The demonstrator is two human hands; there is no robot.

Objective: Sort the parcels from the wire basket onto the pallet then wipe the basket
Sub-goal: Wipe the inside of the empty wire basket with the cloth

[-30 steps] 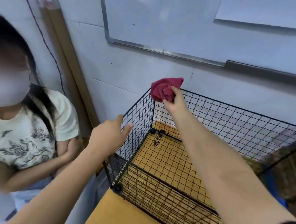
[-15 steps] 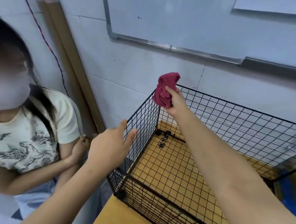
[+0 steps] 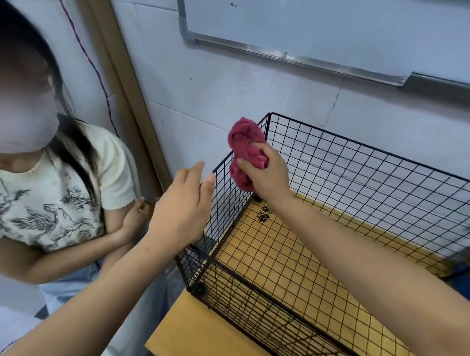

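Here the right hand point(image 3: 268, 173) grips a bunched red cloth point(image 3: 245, 142), fingers and thumb curled round it. Part of the cloth bulges above the fist and part hangs below. Hand and cloth are at the far-left corner of the black wire basket point(image 3: 365, 180), at about 10 o'clock on the basket, level with the top wire of its left wall. Whether the cloth is pressed onto the wire or just beside it cannot be told.

The left hand point(image 3: 182, 207) is at 8 o'clock from the cloth, near it but apart. Its fingers are nearly straight and loosely spread and hold nothing. The thumb tip is at the left wall's top wire, seemingly touching it.

The basket stands on a yellow table point(image 3: 191, 340), which shows through the mesh floor. At 9 o'clock in the view a seated person point(image 3: 48, 199) in a pale printed shirt sits close by the left forearm. A whiteboard point(image 3: 320, 18) hangs on the wall at 12 o'clock, and a brown strip point(image 3: 119, 69) leans at 11.
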